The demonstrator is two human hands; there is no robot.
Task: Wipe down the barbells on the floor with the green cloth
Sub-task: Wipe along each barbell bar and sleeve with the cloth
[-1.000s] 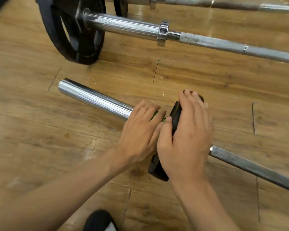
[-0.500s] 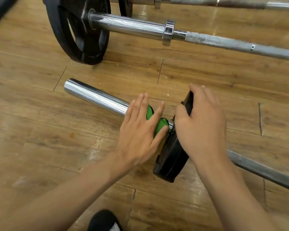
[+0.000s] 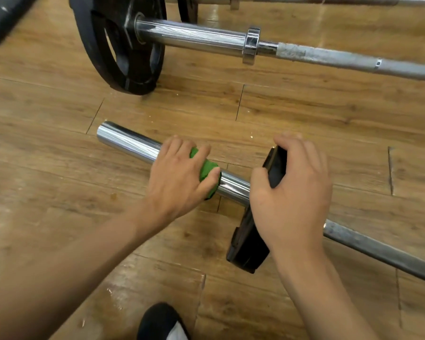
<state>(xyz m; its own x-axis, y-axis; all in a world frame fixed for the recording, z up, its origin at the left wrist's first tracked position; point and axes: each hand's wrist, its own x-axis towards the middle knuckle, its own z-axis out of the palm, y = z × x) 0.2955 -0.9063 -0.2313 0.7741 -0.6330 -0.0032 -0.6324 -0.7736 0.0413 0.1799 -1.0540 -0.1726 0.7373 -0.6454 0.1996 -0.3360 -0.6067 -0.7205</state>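
Now left hand (image 3: pixel 177 177) wraps green cloth (image 3: pixel 205 171) round barbell sleeve (image 3: pixel 130 142).

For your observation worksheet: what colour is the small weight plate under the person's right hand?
The small weight plate is black, seen best in the head view.

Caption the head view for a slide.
Left hand presses the green cloth onto the near barbell's chrome sleeve while the right hand grips its small black plate.

Left hand (image 3: pixel 179 177) palm down, fingers (image 3: pixel 182 147) curled over green cloth (image 3: pixel 205 169); right hand (image 3: pixel 290 192) grips black plate (image 3: pixel 276 165) rim, thumb opposite fingers. Both forearms reach forward.
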